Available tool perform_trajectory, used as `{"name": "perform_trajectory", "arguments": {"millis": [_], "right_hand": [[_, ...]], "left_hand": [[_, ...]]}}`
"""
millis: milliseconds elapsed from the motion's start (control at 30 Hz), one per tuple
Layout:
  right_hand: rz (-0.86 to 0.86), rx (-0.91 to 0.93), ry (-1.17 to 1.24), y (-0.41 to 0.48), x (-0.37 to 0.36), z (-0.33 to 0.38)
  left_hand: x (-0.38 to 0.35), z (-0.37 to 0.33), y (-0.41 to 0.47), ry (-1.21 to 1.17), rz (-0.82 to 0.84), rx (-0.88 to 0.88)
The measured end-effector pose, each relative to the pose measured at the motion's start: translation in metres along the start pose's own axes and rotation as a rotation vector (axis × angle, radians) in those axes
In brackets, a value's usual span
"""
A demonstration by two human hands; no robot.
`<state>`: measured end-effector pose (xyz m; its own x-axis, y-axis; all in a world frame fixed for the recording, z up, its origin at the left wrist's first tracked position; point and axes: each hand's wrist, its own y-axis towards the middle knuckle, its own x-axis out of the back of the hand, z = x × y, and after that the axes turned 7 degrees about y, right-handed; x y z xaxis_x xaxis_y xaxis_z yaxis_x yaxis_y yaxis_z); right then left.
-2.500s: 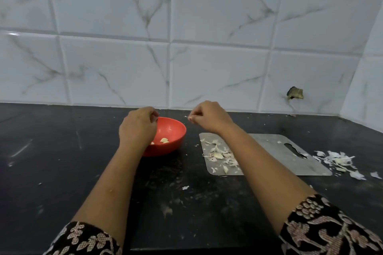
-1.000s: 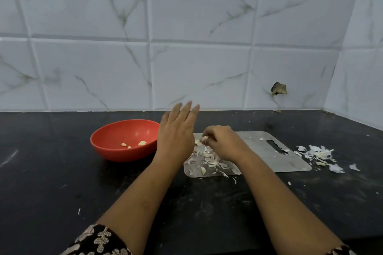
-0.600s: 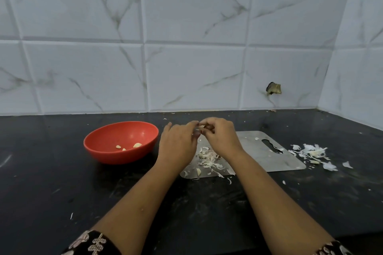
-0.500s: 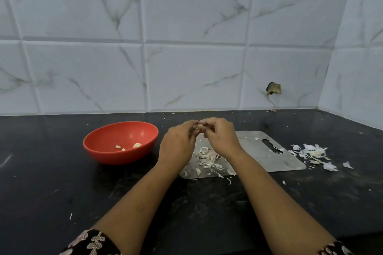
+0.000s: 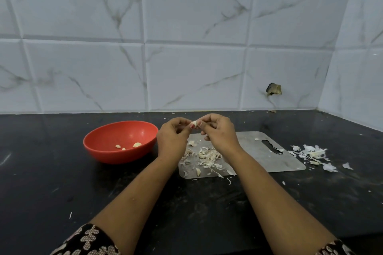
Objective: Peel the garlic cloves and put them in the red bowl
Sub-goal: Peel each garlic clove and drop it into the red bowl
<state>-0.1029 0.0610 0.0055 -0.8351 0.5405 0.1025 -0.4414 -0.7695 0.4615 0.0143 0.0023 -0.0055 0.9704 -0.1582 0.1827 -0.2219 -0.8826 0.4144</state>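
A small pale garlic clove (image 5: 193,124) is pinched between the fingertips of my left hand (image 5: 173,137) and my right hand (image 5: 219,133), held in the air above the far left corner of a steel cutting board (image 5: 263,157). The red bowl (image 5: 97,147) stands on the black counter just left of my left hand, with three peeled cloves (image 5: 136,144) lying in it. A heap of garlic skins and a few cloves (image 5: 207,156) covers the board's left part, partly hidden by my wrists.
A second pile of white garlic skins (image 5: 313,154) lies on the black counter (image 5: 62,192) to the right of the board. The tiled wall runs along the back and turns at the right corner. Loose skin flakes dot the counter.
My left hand came away from the bowl and moved right. My right hand picked a clove off the board, and both hands now pinch it, lifted slightly above the board.
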Motion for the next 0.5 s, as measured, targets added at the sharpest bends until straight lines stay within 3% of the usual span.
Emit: {"name": "perform_trajectory", "arguments": {"millis": [133,300,500], "right_hand": [[-0.062,0.087,-0.053,0.0012,-0.0020,-0.0003],[0.109,0.033,0.040,-0.0013,-0.0041,0.0027],[0.042,-0.035,0.210,-0.0002,-0.0030,0.0014]], "left_hand": [[0.0009,-0.0037,0.0002,-0.109,0.014,0.082],[0.0023,-0.0033,-0.0010,-0.085,0.020,0.069],[0.0049,-0.0011,0.0006,0.185,-0.044,-0.159]]}}
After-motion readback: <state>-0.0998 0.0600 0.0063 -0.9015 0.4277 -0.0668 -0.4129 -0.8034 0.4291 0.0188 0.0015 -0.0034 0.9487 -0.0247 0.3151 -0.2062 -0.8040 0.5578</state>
